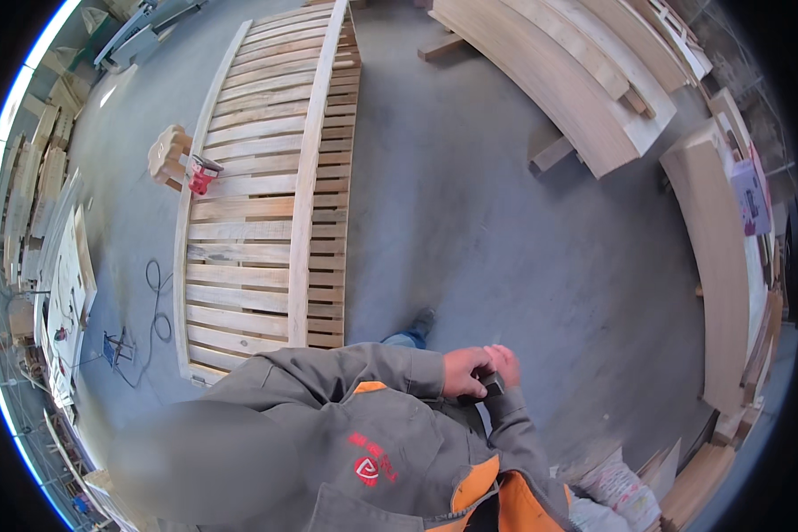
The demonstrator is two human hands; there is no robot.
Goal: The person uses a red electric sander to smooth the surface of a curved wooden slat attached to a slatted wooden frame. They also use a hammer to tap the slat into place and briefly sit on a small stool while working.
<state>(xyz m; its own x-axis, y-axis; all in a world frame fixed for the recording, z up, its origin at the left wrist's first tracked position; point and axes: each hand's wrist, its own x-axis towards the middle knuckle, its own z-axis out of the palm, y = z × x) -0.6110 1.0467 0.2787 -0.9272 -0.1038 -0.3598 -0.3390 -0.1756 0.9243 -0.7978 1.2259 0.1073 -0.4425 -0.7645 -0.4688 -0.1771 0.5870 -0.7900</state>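
My left hand (465,371) reaches across the front of my body, its fingers curled round a small dark box-shaped device (492,384) at my right wrist. My right hand (504,362) is raised just beyond it, close against the left; its fingers are partly hidden and too small to read. Both arms wear grey work sleeves. Ahead and to the left of my hands lies a long slatted frame of pale wood (300,222). A red power tool (205,175) rests on its left rail, well away from my hands.
A wooden stool (168,158) stands beside the frame's left rail. A dark cable (158,310) loops on the floor at left. Wide wooden boards (550,80) rest on blocks at the far right, with more boards (714,266) nearer. White sacks (625,492) lie at lower right.
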